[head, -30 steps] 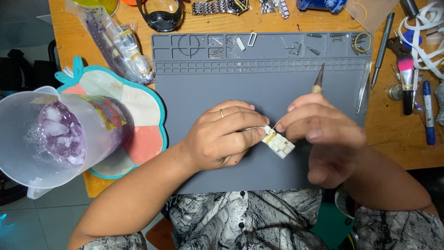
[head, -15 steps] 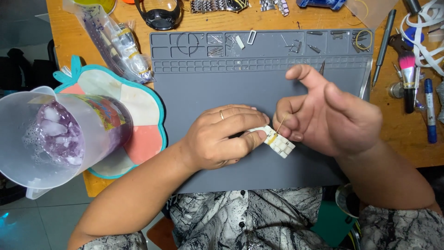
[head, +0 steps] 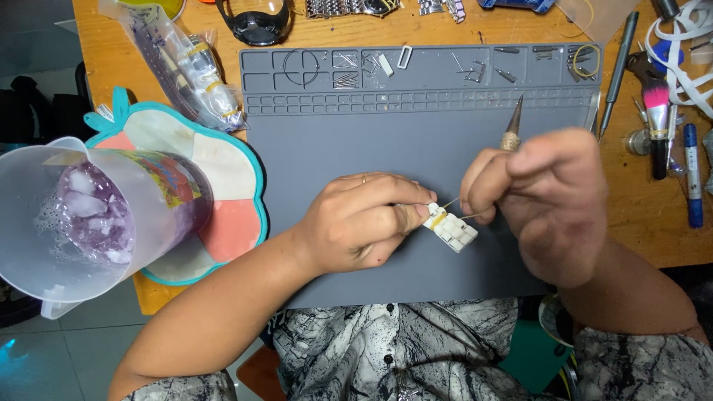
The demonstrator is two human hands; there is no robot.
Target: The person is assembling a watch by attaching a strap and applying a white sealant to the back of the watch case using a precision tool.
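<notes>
My left hand (head: 364, 223) pinches the white watch-band piece (head: 451, 227) over the grey mat (head: 334, 141) near the worktop's front edge, while my right hand (head: 546, 200), clenched around a pointed tool (head: 512, 130), hides its tip.

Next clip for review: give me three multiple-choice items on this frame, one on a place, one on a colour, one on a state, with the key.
1. Where does the clear jug of ice stand?
A. on the grey mat
B. on the flower-shaped coaster at the desk's left edge
C. on the floor

2. What colour is the small piece of linked band between the hands?
A. white
B. black
C. red

3. How is that piece held?
A. lying loose on the mat
B. pinched in the left hand while the right hand brings a thin pin to it
C. clamped in a vice

Key: 1 B, the jug sits on the coaster; 2 A, its links are white; 3 B, the left fingertips grip it above the grey mat.
</notes>
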